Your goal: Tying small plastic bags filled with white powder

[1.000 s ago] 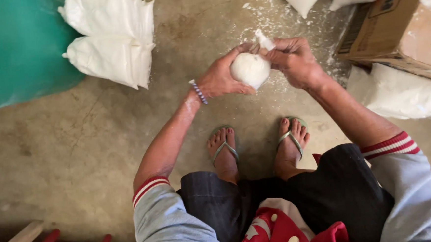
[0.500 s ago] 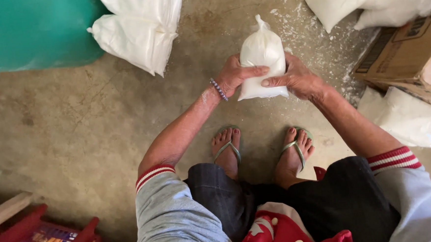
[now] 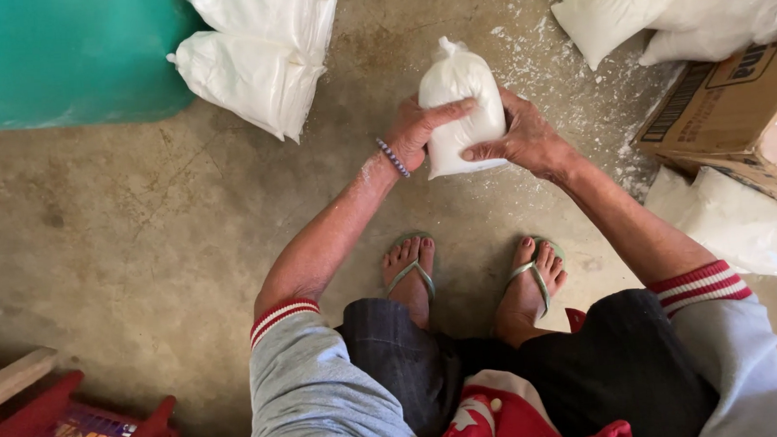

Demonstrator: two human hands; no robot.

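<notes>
- The small clear plastic bag packed with white powder (image 3: 461,108), knotted at its top, is held upright between both hands, above the grey concrete floor (image 3: 123,223) and in front of the person's two feet in green flip-flops (image 3: 476,276).
- The left hand (image 3: 419,130) presses the bag's left side; its fingers (image 3: 449,111) are clamped on the bag, the forefinger laid across the front. A beaded bracelet (image 3: 393,157) circles that wrist.
- The right hand (image 3: 526,138) grips the bag's right side, its fingers closed on the lower front of the bag.
- To the left of the bag, two larger white filled sacks (image 3: 260,52) lie against a teal plastic surface (image 3: 52,59).
- To the right of the bag sits a brown cardboard box (image 3: 737,111), with more white filled bags (image 3: 670,9) beyond it and another (image 3: 743,222) below it.
- White powder is scattered on the floor between the bag and the box.
- Far to the lower left of the bag stands a red plastic crate (image 3: 63,435).
</notes>
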